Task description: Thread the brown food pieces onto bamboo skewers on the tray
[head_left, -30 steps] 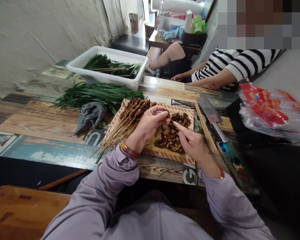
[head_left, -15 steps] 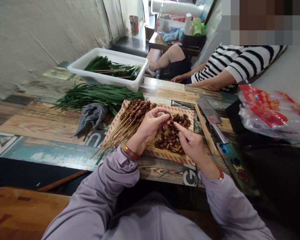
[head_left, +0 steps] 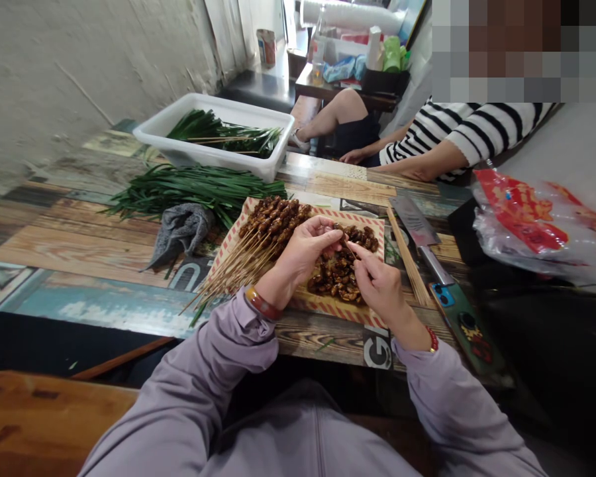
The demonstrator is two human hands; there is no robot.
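Head view. One skewer [head_left: 351,252] is held between both hands, above the right half of the striped tray [head_left: 350,313]. It appears to be a thin stick with glossy brown food at its far end; fingers cover most of it.

Handling, judged by look: very light overall. Stick stiff lengthwise but slender, so probably apt to snap under a sideways load. Brown pieces [head_left: 338,275], loose on the tray's right half, look wet and sauced: likely soft, slippery, liable to tear if squeezed hard. Best hold: the dry bare shaft for control, with only a light pinch on the food, kept clear of the tip.

Left hand [head_left: 312,248]: comes in over the tray's near edge, wrist angled away from the body, thumb and fingertips drawn narrow around the food end. Exact contact hidden by the fingers. Right hand [head_left: 381,281]: over the tray's right edge, index finger extended along the shaft, remaining fingers curled under; grip narrow, on the stick. The hands nearly meet at the fingertips.

Surroundings: loaded skewers [head_left: 278,222] lie side by side on the tray's left half, bare ends pointing past its near left edge. Loose sticks [head_left: 408,258] lie just right of the tray, a cleaver [head_left: 420,225] beyond them. Grey cloth [head_left: 181,232] sits left of the tray.
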